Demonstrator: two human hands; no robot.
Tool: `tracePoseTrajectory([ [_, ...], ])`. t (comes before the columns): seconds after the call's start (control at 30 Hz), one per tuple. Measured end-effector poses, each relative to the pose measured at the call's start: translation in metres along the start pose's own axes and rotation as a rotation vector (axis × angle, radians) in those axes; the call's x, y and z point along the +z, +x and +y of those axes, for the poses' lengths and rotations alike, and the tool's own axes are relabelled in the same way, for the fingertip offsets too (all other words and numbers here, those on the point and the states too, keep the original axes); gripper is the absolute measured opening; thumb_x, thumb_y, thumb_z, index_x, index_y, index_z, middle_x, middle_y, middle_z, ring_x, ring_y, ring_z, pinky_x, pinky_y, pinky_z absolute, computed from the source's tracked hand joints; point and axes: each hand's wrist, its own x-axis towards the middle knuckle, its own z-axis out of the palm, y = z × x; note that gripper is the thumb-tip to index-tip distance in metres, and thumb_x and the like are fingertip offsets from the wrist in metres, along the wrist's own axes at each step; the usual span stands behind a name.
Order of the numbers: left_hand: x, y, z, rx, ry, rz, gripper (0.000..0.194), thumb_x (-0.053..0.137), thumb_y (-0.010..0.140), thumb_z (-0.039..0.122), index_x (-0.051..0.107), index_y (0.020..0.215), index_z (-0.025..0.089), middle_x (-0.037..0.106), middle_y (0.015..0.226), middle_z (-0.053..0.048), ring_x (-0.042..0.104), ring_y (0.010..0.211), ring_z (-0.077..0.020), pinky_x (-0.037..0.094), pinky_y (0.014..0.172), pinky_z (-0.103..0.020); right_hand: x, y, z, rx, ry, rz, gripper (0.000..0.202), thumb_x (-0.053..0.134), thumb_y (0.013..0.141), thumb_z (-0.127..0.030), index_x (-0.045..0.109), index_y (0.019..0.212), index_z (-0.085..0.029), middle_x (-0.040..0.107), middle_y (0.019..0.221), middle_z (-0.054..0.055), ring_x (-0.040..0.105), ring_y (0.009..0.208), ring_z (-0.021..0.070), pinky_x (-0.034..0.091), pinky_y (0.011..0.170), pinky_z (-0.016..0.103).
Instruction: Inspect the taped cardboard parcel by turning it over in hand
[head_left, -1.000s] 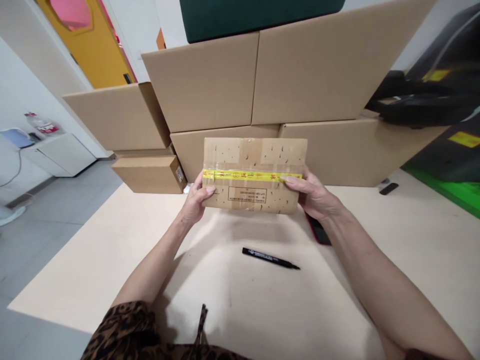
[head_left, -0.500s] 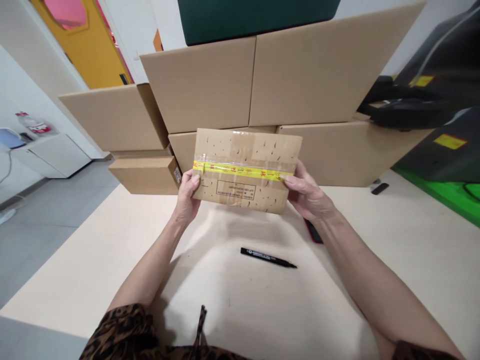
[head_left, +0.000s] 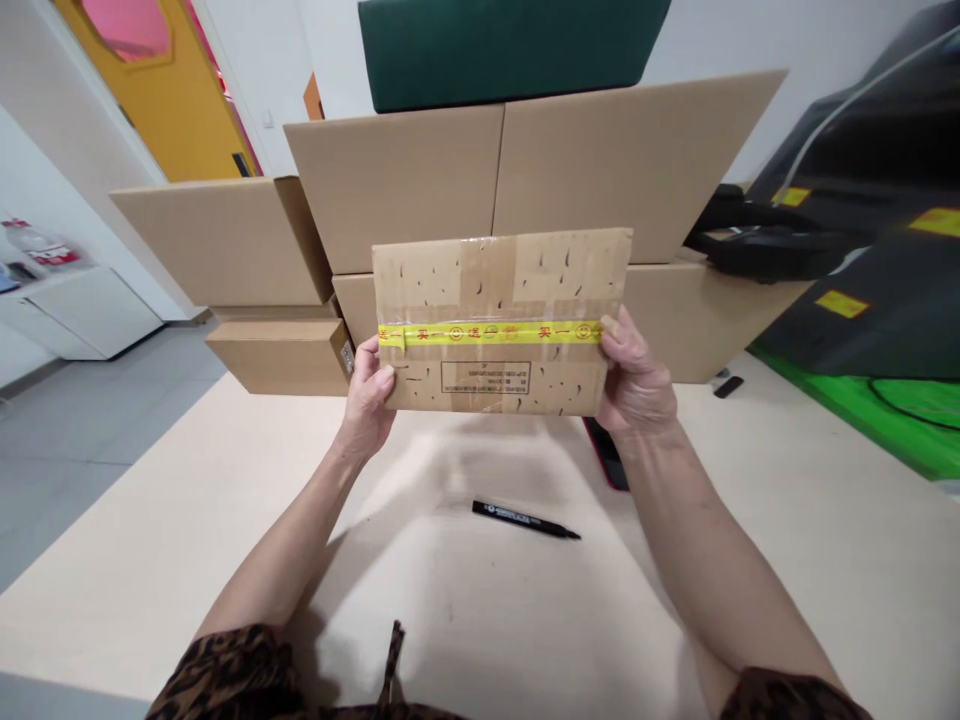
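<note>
A small cardboard box is held up above the table, its broad face toward me. Yellow tape with red characters runs across that face, and short dark pen strokes dot the cardboard. My left hand grips the lower left edge, thumb on the face. At the opposite edge, my right hand clasps the box with its thumb by the tape's end. The fingers behind the box are hidden. A black marker lies on the table below the box, and a dark phone-like object with a red edge is partly covered by my right hand.
Large cardboard boxes are stacked behind the held box, with a dark green box on top. Smaller boxes stand at left. A black object rests at right, near a green surface. The pale table spreads around my arms.
The small box has come up slightly, straightened from a tilt and appears larger. Both hands keep hold of it; my right hand's thumb sits higher along the edge. The marker stays on the table.
</note>
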Motion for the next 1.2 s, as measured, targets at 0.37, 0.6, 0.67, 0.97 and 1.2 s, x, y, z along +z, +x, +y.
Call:
tracePoseTrajectory([
  [0.37,-0.003,0.003,-0.002,-0.045,0.006,0.041,0.057,0.094,0.077,0.063,0.071,0.116,0.029,0.077,0.128,-0.005,0.072,0.127,-0.0320,0.062,0.106,-0.044,0.003,-0.002,0.004,0.078,-0.028,0.062,0.068,0.096,0.066,-0.064,0.070,0.123,-0.037,0.079,0.141,0.002,0.069,0.143,0.0364,0.055,0.122,0.060],
  [0.6,-0.006,0.005,-0.004,-0.124,-0.007,0.059,0.054,0.095,0.075,0.057,0.075,0.116,0.028,0.080,0.129,-0.006,0.074,0.122,-0.0315,0.064,0.105,-0.044,0.001,0.000,0.004,0.137,-0.014,0.052,0.071,0.100,0.063,-0.062,0.069,0.121,-0.037,0.080,0.132,0.002,0.072,0.136,0.0359,0.056,0.121,0.060],
  [0.67,-0.008,0.005,-0.005,-0.139,0.005,0.048,0.058,0.095,0.074,0.058,0.075,0.119,0.028,0.078,0.133,-0.007,0.074,0.123,-0.0318,0.065,0.104,-0.044,0.001,0.000,0.001,0.150,0.011,0.080,0.073,0.103,0.059,-0.060,0.069,0.119,-0.036,0.082,0.126,0.001,0.073,0.136,0.0367,0.055,0.123,0.061],
  [0.97,-0.006,0.003,-0.011,-0.199,-0.004,0.034,0.070,0.098,0.071,0.053,0.067,0.129,0.029,0.074,0.141,-0.008,0.071,0.131,-0.0341,0.061,0.108,-0.046,0.002,0.000,0.002,0.187,0.021,0.119,0.065,0.102,0.058,-0.058,0.069,0.110,-0.034,0.083,0.114,0.002,0.076,0.129,0.0377,0.057,0.120,0.061],
  [1.2,0.001,0.001,-0.011,-0.163,0.088,0.036,0.088,0.101,0.062,0.053,0.059,0.136,0.030,0.068,0.143,-0.009,0.068,0.126,-0.0309,0.057,0.105,-0.044,-0.009,0.006,0.024,0.177,-0.002,0.229,0.058,0.101,0.056,-0.056,0.073,0.100,-0.030,0.083,0.111,0.005,0.075,0.126,0.0379,0.062,0.111,0.059],
])
